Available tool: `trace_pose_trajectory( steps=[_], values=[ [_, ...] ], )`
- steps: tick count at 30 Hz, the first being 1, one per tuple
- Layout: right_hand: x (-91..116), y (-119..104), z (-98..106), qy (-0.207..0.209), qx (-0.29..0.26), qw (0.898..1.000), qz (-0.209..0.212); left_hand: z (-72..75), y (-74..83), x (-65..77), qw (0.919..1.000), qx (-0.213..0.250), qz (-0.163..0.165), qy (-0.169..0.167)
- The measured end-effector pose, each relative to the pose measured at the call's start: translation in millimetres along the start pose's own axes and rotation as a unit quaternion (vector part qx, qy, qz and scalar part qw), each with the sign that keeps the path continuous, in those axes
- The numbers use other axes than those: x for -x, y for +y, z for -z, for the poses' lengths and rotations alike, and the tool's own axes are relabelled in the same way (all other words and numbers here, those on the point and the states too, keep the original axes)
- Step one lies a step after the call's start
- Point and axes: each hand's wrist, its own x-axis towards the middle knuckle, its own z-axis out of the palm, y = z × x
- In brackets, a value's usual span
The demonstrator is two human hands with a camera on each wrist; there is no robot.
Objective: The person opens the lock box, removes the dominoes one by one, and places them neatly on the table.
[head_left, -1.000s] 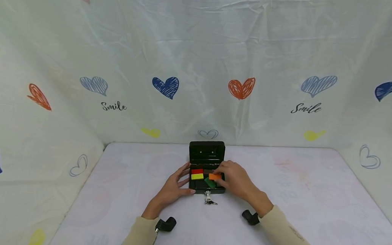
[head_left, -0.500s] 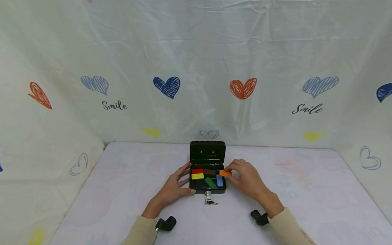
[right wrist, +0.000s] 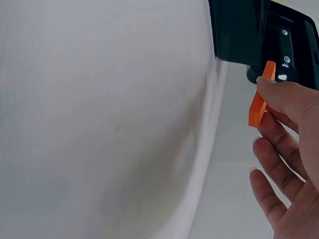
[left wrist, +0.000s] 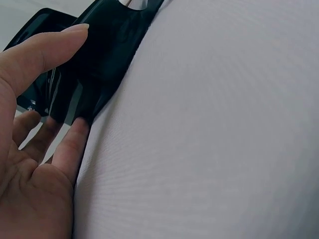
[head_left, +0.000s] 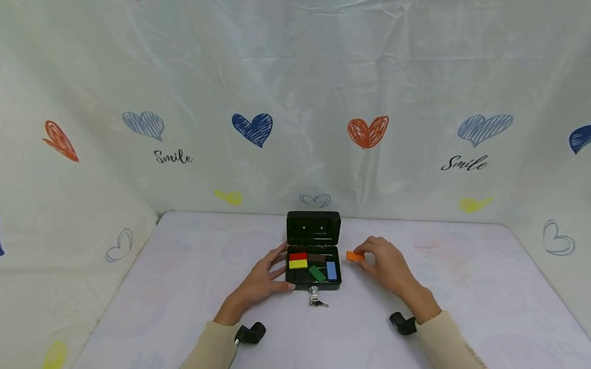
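A black metal cash box (head_left: 313, 228) stands on the table with its lid raised. My left hand (head_left: 259, 282) rests against its left side, fingers spread and fairly straight, thumb (left wrist: 60, 46) along the front. To the right of the box, my right hand (head_left: 387, 265) pinches an orange block (right wrist: 261, 97) between thumb and fingers, the other fingers loosely bent. Inside the box lie a red block (head_left: 298, 257), a yellow block (head_left: 298, 265), a brown block (head_left: 316, 258), a slanted green block (head_left: 316, 273) and a blue block (head_left: 331, 270).
Keys (head_left: 318, 304) hang from the lock at the front of the box. A white cloth (head_left: 355, 360) covers the table. Behind it hangs a pale sheet (head_left: 296, 167) printed with hearts. A black wrist camera (head_left: 251, 333) sits on each forearm.
My right hand has carried the orange block out of the box and off to the right, past its edge. The blue block has come into sight. My left hand stays at the box.
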Motion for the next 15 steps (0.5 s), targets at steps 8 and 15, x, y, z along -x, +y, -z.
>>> trace_pose_trajectory(
  steps=[8,15],
  values=[
    [-0.4,15.9,3.1,-0.026,0.015,0.999,-0.026,0.2,0.7,-1.5,1.0,0.003,0.003,0.001],
    [-2.1,25.7,4.9,-0.04,0.021,0.999,-0.028,-0.7,0.5,0.0,1.0,-0.001,0.006,0.003]
  ],
)
